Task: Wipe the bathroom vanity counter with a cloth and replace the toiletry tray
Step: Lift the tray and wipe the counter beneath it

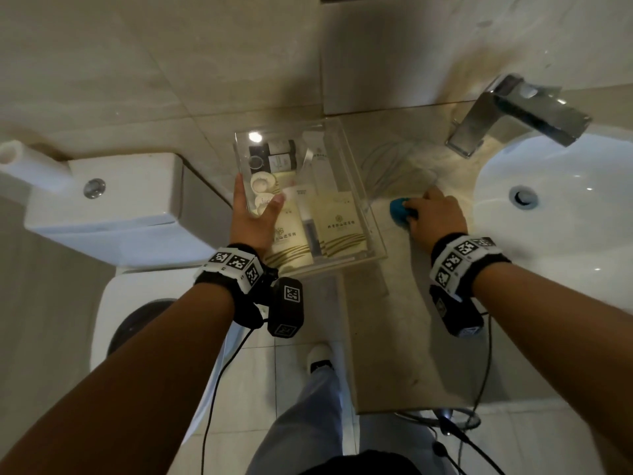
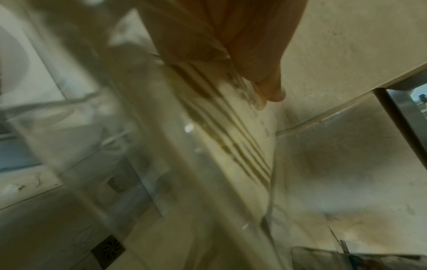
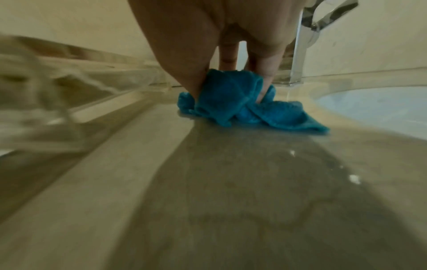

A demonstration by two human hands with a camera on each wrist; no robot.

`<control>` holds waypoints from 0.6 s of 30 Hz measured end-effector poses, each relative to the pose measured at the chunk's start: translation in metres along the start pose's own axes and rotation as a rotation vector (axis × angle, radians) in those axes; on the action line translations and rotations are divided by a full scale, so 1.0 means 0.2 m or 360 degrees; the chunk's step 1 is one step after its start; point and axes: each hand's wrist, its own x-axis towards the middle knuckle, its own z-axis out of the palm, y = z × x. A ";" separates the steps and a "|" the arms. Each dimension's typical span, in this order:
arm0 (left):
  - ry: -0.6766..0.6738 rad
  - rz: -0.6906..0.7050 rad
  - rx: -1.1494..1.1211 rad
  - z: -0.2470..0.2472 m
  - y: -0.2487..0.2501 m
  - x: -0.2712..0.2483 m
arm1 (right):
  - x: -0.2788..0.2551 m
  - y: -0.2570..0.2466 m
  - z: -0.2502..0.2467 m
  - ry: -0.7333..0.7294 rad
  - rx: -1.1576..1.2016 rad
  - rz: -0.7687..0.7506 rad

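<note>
Currently the left hand (image 1: 253, 221) holds the clear toiletry tray (image 1: 356, 186) raised off the bench (image 1: 394, 337), grip closed on its left wall; the right hand (image 1: 435, 214) presses the blue cloth (image 1: 399, 209) onto the bench beside the sink (image 1: 555, 234), fingers pinching its folds. Advice: keep the tray level so the sachets stay put, and sweep overlapping strokes across the tray's footprint.

Both forearms are bare. Each wrist wears a black band (image 1: 236, 269) faced with white blocks of square black-and-white markers. A black camera unit (image 1: 286, 306) hangs under each wrist, trailing a thin black cable (image 1: 219, 375). Light grey trousers (image 1: 301, 423), white shoe (image 1: 320, 359).
</note>
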 end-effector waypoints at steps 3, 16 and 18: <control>0.0017 -0.0039 0.0020 0.00 0.00 0.01 | -0.11 -0.02 0.04 -0.0104 -0.0032 -0.0270; 0.0204 -0.0168 -0.0075 -0.21 -0.10 -0.05 | -0.07 -0.20 0.04 -0.0167 -0.0047 -0.0192; 0.0253 -0.0188 -0.0148 -0.23 -0.13 -0.07 | -0.12 -0.22 0.08 -0.0211 -0.0077 -0.0325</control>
